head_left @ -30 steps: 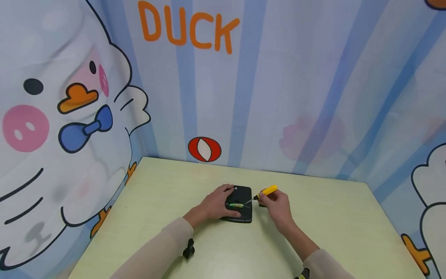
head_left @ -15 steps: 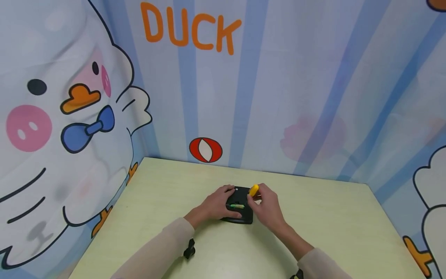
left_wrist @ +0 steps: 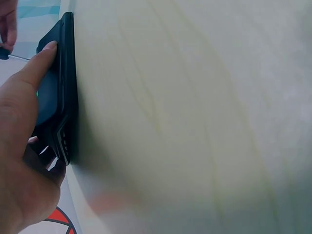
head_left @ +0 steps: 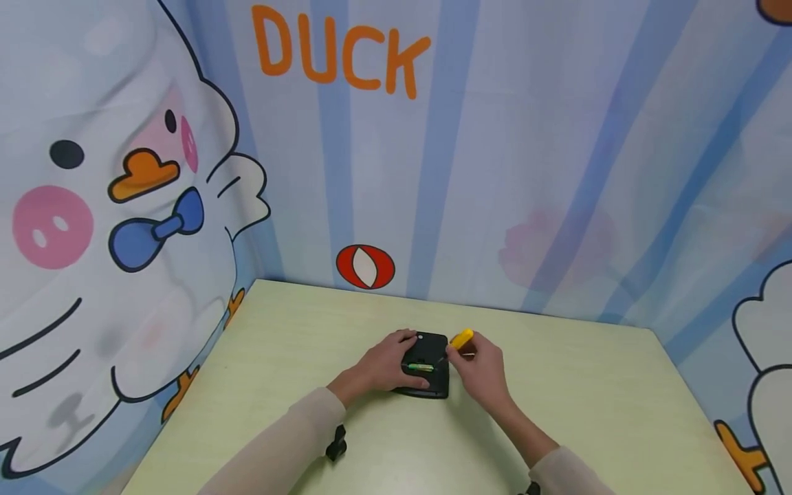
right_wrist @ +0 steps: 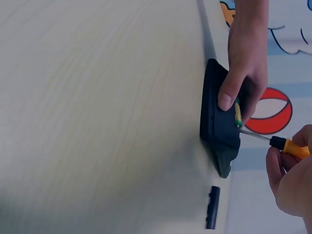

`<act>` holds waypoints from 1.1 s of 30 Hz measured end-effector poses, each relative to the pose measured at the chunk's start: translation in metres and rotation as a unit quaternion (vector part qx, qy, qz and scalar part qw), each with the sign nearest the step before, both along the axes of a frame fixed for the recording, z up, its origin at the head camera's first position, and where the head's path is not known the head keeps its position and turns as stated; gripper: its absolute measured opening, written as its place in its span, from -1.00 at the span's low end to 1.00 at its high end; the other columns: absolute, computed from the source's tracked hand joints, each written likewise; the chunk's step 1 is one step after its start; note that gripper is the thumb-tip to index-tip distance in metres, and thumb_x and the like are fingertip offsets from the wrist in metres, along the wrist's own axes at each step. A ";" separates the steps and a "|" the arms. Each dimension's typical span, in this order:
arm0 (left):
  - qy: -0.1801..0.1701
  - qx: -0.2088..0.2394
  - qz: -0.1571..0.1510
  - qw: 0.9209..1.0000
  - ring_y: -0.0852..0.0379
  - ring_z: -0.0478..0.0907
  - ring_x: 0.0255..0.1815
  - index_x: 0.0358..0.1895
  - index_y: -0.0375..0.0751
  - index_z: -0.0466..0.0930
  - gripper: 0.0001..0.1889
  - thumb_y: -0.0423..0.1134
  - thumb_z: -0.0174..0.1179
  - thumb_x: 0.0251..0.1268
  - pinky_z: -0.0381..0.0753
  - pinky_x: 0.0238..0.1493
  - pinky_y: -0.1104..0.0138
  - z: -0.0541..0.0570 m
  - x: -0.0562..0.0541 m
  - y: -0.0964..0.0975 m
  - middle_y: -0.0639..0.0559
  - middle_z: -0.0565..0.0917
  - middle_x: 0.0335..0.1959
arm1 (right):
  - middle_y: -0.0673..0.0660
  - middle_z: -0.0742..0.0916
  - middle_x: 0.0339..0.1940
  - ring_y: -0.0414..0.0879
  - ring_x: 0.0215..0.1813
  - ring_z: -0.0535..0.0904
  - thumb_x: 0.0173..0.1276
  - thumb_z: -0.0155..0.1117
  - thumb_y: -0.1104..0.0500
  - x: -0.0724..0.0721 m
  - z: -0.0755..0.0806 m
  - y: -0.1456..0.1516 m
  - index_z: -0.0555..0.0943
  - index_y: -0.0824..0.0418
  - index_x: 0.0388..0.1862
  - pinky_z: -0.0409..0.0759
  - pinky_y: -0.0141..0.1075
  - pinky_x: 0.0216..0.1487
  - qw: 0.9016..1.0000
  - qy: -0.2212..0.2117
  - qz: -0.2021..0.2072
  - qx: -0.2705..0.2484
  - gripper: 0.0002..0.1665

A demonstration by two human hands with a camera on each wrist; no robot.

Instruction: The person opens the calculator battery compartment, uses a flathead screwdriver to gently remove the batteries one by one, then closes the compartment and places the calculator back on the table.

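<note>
A black calculator-like device [head_left: 432, 344] lies back side up on the table, a green battery [head_left: 421, 368] in its open slot. My left hand [head_left: 386, 359] holds it from the left, thumb pressed on the back near the front edge and fingers at the far side. My right hand [head_left: 484, 364] pinches a screwdriver [head_left: 462, 338] with a yellow handle and black collar. In the right wrist view, its metal shaft [right_wrist: 256, 134] reaches the end of the battery nearest my right hand.
A small black strip, like a battery cover [right_wrist: 213, 208], lies on the table beside the device in the right wrist view. The pale table [head_left: 588, 392] meets a blue-striped duck-print cloth [head_left: 470, 151] at the back.
My right hand first came left over the device, its screwdriver handle tipping more upright. It has since drawn slightly back to the right, the handle leaning right. The left hand keeps its place.
</note>
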State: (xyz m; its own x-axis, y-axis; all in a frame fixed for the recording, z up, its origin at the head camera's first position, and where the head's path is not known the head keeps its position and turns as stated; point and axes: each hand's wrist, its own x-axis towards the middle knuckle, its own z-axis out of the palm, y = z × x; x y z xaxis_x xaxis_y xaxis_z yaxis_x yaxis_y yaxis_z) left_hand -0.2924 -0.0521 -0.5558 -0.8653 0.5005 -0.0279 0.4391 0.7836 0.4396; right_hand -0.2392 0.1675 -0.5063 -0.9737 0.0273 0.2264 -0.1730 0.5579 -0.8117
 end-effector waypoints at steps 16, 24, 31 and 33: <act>0.002 0.005 -0.010 1.000 -0.07 0.17 0.67 0.67 -0.20 0.25 0.12 0.45 0.37 0.21 0.38 0.54 0.01 -0.001 0.000 -0.003 -0.09 0.20 0.69 | 0.38 0.65 0.11 -0.04 -0.06 0.78 0.61 0.26 0.28 -0.011 -0.020 0.028 0.53 0.54 0.23 0.75 -0.31 0.06 0.946 -0.153 -0.024 -0.284 -0.62; 0.006 0.000 -0.006 1.000 -0.06 0.16 0.67 0.67 -0.19 0.25 0.11 0.45 0.38 0.21 0.37 0.55 0.01 0.002 0.001 -0.002 -0.08 0.19 0.69 | 0.32 0.71 0.04 -0.05 -0.12 0.77 0.58 0.32 0.22 -0.011 -0.018 0.029 0.59 0.45 0.15 0.76 -0.32 0.00 0.962 -0.128 -0.017 -0.241 -0.66; 0.003 -0.001 -0.005 1.000 -0.06 0.16 0.68 0.67 -0.18 0.24 0.11 0.45 0.38 0.21 0.36 0.55 0.01 0.002 0.002 -0.002 -0.08 0.19 0.69 | 0.30 0.73 0.03 -0.01 -0.12 0.76 0.59 0.34 0.14 -0.009 -0.016 0.031 0.62 0.42 0.14 0.76 -0.33 -0.01 0.969 -0.119 -0.008 -0.218 -0.63; 0.003 -0.002 -0.005 1.000 -0.07 0.16 0.68 0.67 -0.18 0.24 0.11 0.45 0.38 0.21 0.36 0.55 0.01 0.001 0.002 -0.002 -0.08 0.19 0.69 | 0.29 0.74 0.01 0.00 -0.12 0.76 0.60 0.33 0.13 -0.008 -0.015 0.032 0.62 0.43 0.15 0.77 -0.31 -0.01 0.970 -0.118 -0.003 -0.214 -0.62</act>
State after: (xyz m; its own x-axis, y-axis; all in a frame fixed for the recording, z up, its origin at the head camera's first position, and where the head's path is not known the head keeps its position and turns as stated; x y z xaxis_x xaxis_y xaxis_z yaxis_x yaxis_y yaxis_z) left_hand -0.2908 -0.0542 -0.5548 -0.8605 0.5089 -0.0250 0.4491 0.7808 0.4343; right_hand -0.2470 0.1992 -0.5214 -0.9964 0.0765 -0.0358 0.0478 0.1613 -0.9857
